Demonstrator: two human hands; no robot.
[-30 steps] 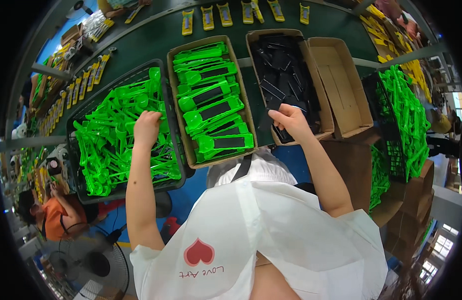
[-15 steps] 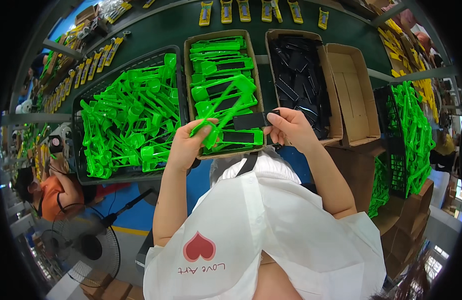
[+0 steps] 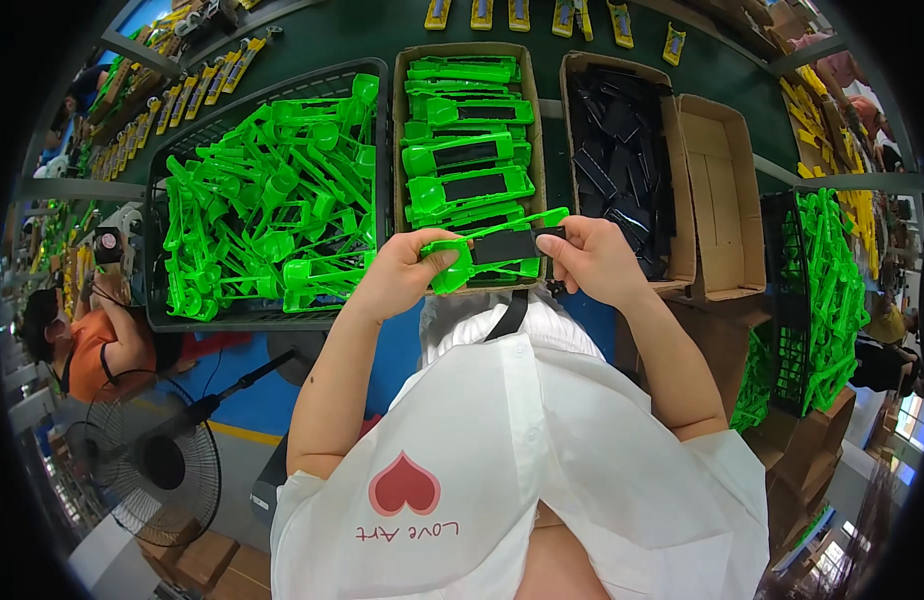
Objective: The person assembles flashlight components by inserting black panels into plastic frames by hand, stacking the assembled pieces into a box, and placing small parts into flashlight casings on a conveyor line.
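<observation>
just over the green-filled box (image 3: 539,130), the left hand (image 3: 407,268) has its grip on a green frame (image 3: 462,269), the right hand (image 3: 600,260) on a black plate (image 3: 504,246).

Between the left hand (image 3: 407,268) and the right hand (image 3: 600,262), a green frame (image 3: 450,270) and a black plate (image 3: 504,246) bridge the gap, blocking passage there. Below and ahead of both hands, stacked green parts (image 3: 472,186) fill a carton, leaving room only above them. Left of the left hand, a black basket's rim (image 3: 242,323) and its heap form a broad obstacle. Ahead of the right hand, a narrow channel runs between the carton and the box of black plates (image 3: 685,190); that box's wall stands just beside this hand. Farther right, an open cardboard box (image 3: 724,190) offers room down to its bottom. Toward the body, the white shirt (image 3: 452,400) limits withdrawal.
</observation>
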